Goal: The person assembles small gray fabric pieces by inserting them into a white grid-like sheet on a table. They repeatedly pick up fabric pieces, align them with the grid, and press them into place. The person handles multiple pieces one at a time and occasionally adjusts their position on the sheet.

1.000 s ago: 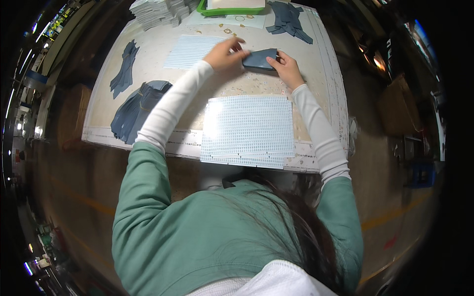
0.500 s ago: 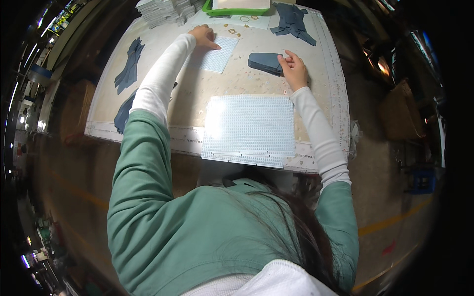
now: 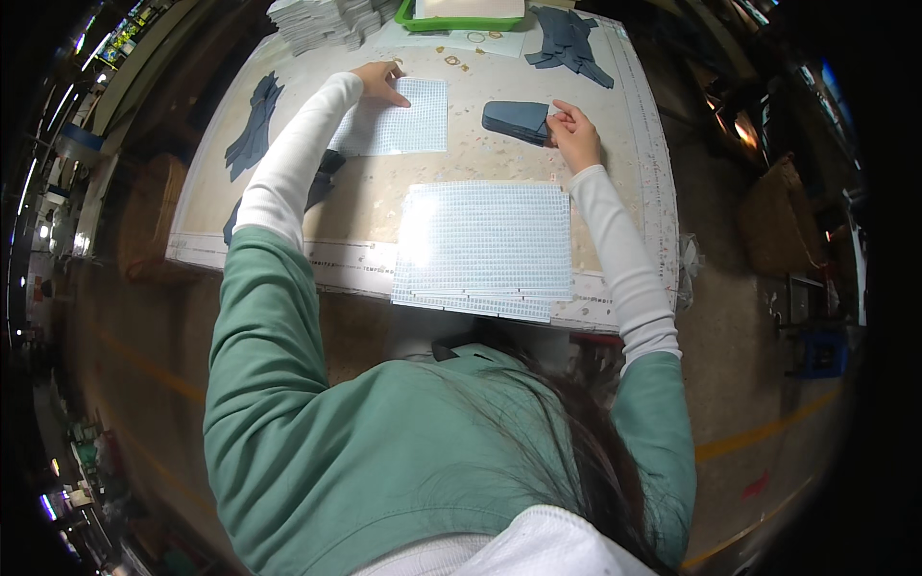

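Note:
My left hand [image 3: 381, 83] reaches to the upper edge of a white sheet of small printed labels [image 3: 415, 123], its thumb on the sheet and its fingers curled at the edge. At the right end of a neat stack of dark blue cut pieces [image 3: 515, 119], my right hand [image 3: 576, 136] is closed, with thumb and fingers at the stack's edge. Exactly what lies between those fingertips is hard to see. Closer to my body, several more label sheets [image 3: 485, 245] are piled at the table's front edge.
Loose dark blue pieces [image 3: 254, 125] are heaped on the left, others [image 3: 569, 48] at the far right. Grey stacked pieces [image 3: 322, 21] stand at the far left beside a green tray [image 3: 461, 23]. Small yellowish scraps [image 3: 453, 60] lie before the tray on the table [image 3: 634, 221].
My left hand has drawn the label sheet leftward, and the sheet has turned to lie squarer to me. My right hand stays by the stack, its fingers slightly shifted.

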A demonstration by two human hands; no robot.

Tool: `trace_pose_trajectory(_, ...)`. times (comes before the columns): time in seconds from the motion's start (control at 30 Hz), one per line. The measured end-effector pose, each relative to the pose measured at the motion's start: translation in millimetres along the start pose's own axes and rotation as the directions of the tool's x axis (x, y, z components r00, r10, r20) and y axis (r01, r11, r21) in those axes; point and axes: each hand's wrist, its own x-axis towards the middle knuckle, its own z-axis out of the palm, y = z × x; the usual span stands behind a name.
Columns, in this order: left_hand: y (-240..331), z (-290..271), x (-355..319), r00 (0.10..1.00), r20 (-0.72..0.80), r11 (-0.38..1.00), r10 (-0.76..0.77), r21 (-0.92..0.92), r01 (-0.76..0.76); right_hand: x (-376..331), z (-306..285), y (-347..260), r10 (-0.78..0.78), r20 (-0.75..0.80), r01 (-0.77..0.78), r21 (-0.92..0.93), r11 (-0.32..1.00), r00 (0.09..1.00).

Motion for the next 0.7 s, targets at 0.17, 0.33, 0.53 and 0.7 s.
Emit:
trace_pose_trajectory(0.17, 27.8, -55.4, -26.7, 0.957, -0.141, 0.937, 0.253, -0.210, -0.278, -0.1, -2.4, -5.7, 0.056, 0.019, -0.057, 0.114, 0.992, 0.998)
trace_pose_trajectory(0.33, 88.6, -115.1, -100.2, 0.725, -0.444, 0.805, 0.527, -0.014, -0.593, -11.1, -8.7, -22.9, -0.167, -0.114, 0.172, 0.035, 0.985, 0.979)
trace_pose_trajectory(0.53, 156.3, -110.4, -158.1, 0.745, -0.357, 0.722, 0.564, -0.225, -0.655, -21.2, -24.8, -69.7, -0.188, 0.193, 0.128, 0.289, 0.949, 0.963)
trace_pose_trajectory(0.7, 178.7, -34.4, -120.2, 0.874, -0.197, 0.714, 0.445, -0.511, -0.479, -57.8, -28.2, -89.9, -0.024, 0.652, -0.430, 0.526, 0.734, 0.758)
